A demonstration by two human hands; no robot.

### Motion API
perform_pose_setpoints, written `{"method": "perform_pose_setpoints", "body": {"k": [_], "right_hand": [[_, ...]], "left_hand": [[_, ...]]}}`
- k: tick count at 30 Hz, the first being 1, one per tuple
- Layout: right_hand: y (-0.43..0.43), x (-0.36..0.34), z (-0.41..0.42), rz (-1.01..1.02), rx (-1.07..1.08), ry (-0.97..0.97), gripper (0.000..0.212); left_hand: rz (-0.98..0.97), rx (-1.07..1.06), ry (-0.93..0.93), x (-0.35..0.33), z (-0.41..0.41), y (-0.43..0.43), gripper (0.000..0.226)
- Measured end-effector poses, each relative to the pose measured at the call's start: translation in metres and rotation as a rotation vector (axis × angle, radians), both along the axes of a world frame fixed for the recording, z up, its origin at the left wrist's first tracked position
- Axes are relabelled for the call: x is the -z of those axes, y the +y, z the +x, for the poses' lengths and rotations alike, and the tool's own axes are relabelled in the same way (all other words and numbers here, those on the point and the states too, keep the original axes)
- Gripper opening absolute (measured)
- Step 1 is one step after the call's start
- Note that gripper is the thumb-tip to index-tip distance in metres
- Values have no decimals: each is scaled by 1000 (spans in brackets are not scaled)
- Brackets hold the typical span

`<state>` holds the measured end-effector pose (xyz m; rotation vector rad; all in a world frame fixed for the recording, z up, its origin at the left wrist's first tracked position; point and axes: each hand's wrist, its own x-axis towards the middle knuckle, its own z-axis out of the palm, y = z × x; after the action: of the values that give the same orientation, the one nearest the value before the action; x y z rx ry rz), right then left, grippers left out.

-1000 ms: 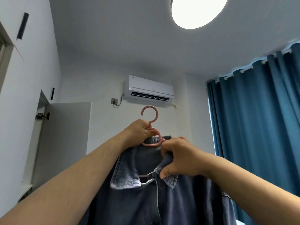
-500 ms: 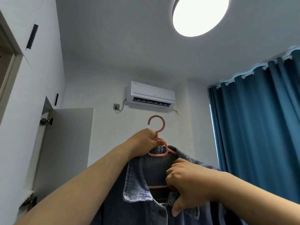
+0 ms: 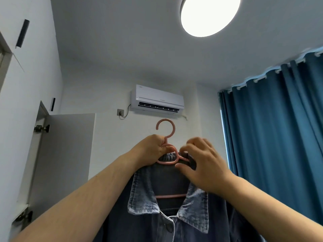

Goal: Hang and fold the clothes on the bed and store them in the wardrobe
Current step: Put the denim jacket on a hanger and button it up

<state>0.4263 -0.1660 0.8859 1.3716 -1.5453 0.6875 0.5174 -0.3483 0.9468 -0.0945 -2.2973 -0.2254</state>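
A blue denim shirt (image 3: 167, 182) hangs on a pink plastic hanger (image 3: 166, 130), held up in front of me at head height. My left hand (image 3: 152, 151) grips the hanger's neck just below the hook. My right hand (image 3: 201, 163) pinches the back of the shirt's collar at the hanger's right shoulder, thumb below and fingers above. The collar's two points lie spread open, and the hanger's lower bar shows between them. The bed is out of view.
An open white wardrobe door (image 3: 64, 154) stands at the left, with its hinges (image 3: 42, 128) visible. Blue curtains (image 3: 279, 137) cover the right side. An air conditioner (image 3: 157, 100) sits on the far wall, and a round ceiling light (image 3: 209, 14) glows above.
My right hand has moved up from the shirt's front near the collar to the collar top by the hanger's shoulder. The collar now lies flatter. My left hand keeps its grip.
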Motion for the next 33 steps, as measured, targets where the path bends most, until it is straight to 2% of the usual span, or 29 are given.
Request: {"method": "perform_pose_setpoints", "body": {"k": [2,4,5,7,8,9,10,12,13,15,19,21,27,29,30,33], "right_hand": [[-1,-5,-7,93,176,-152,42],[-6,-7,-15,201,160,-329,26],[-9,-8,-19,205,132,-367,27],[-11,-10,-24,168,61,-407,31],[-12,-12,-26,144,26,-418,34],[-11,-13,-28,124,-4,-431,35],[-10,-15,-31,106,-25,-440,36],[-7,-19,-37,82,-45,-464,35],[-6,-21,-39,84,-51,-481,34],[-9,-22,-40,113,-53,-497,33],[-22,-14,-37,156,-73,-506,33],[-24,-13,-39,163,-66,-497,32],[-17,-17,-50,225,-68,-560,28],[-14,-17,-50,237,-126,-649,28],[-14,-18,-48,254,-126,-676,28],[-14,-16,-42,330,-97,-744,27]], "left_hand": [[-16,23,1,0,3,5,31],[-50,-10,23,1,5,12,30],[-87,-62,93,4,7,15,29],[-253,-177,421,17,15,21,33],[-389,-145,556,27,21,24,34],[-555,-39,579,38,30,28,27],[-731,54,473,52,35,31,20],[-958,12,54,76,44,37,19],[-989,-93,-141,84,46,39,21],[-1021,-221,-334,92,44,42,24],[-780,-215,-631,89,42,48,31],[-705,-179,-569,91,42,46,27],[-297,-77,-159,68,45,25,18],[-73,-39,-159,49,46,21,20],[-26,-31,-187,44,45,22,23],[-183,-135,-295,53,40,33,26]]}}
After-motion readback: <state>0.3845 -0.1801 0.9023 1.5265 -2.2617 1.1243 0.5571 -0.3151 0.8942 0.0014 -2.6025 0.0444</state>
